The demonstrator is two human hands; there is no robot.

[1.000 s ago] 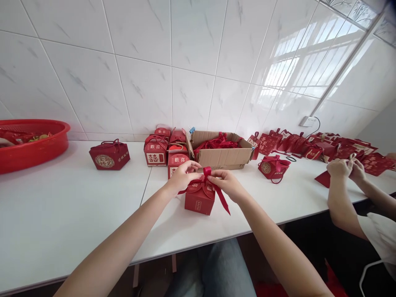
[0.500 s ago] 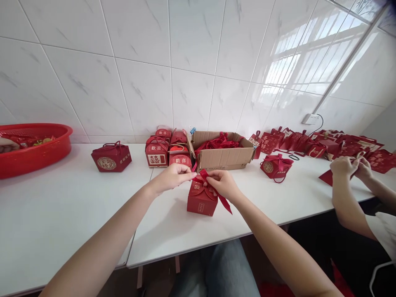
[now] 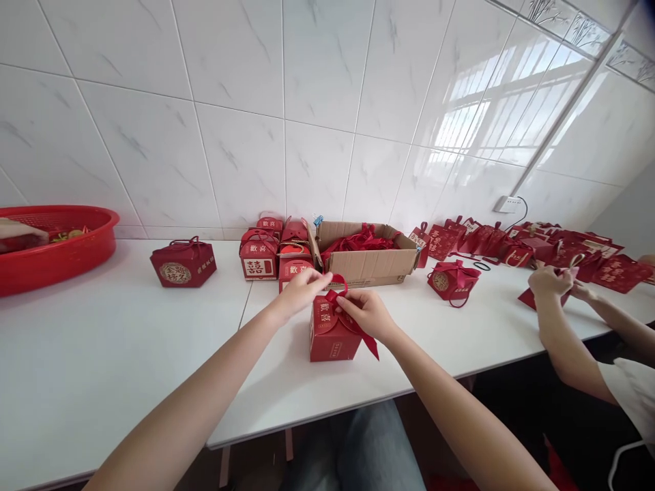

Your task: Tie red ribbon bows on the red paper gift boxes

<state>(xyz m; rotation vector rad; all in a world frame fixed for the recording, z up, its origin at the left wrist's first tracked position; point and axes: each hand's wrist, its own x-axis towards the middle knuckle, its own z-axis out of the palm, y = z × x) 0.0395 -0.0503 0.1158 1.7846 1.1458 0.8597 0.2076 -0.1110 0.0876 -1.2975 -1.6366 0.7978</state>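
Note:
A red gift box (image 3: 335, 339) with gold lettering stands upright on the white table in front of me. Over its top runs a red ribbon (image 3: 338, 280), looped above the lid, with one tail hanging down on the right side. My left hand (image 3: 301, 294) pinches the ribbon's loop at the upper left of the box. My right hand (image 3: 367, 312) pinches the ribbon close to the lid, fingers touching near the knot area. The fingers partly hide how the ribbon crosses.
Behind the box stands a cardboard carton (image 3: 371, 264) of red ribbons, with several red boxes (image 3: 258, 256) beside it. Single boxes sit left (image 3: 183, 263) and right (image 3: 453, 279). A red basket (image 3: 97, 239) is far left; a co-worker's hands (image 3: 555, 281) work at right.
My left hand has moved slightly up and right, and the ribbon now arches in a loop above the lid. The box has turned a little, showing more of its left lettering.

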